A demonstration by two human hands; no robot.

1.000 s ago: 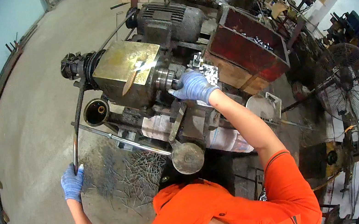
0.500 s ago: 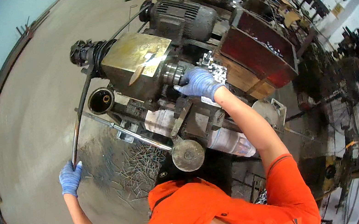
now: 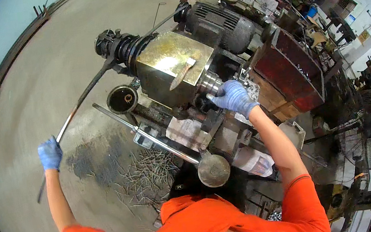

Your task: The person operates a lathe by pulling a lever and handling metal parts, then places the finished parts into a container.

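Note:
My left hand (image 3: 50,154), in a blue knitted glove, is closed round a long steel lever (image 3: 68,118) that runs up to the belt pulleys (image 3: 130,52) at the machine's far left. The lever's lower end sticks out below my fist. My right hand (image 3: 234,97), gloved alike, is closed at the front of the round metal spindle nose (image 3: 210,82); what its fingers hold is hidden. Behind the spindle is the machine's headstock (image 3: 161,83) with a brass-coloured top plate, on which a paint brush (image 3: 183,73) lies.
An electric motor (image 3: 220,26) stands behind the headstock. To the right is a dark red metal bin (image 3: 289,71) on wood. A chrome bar (image 3: 166,145) and round plate (image 3: 214,170) are near my body. Thin metal rods (image 3: 148,174) litter the floor. A fan (image 3: 364,123) stands far right.
My left hand has swung outward to the left with the lever, which now slants more. My right hand stays at the spindle nose. The whole view has shifted, moving the machine rightward in the picture.

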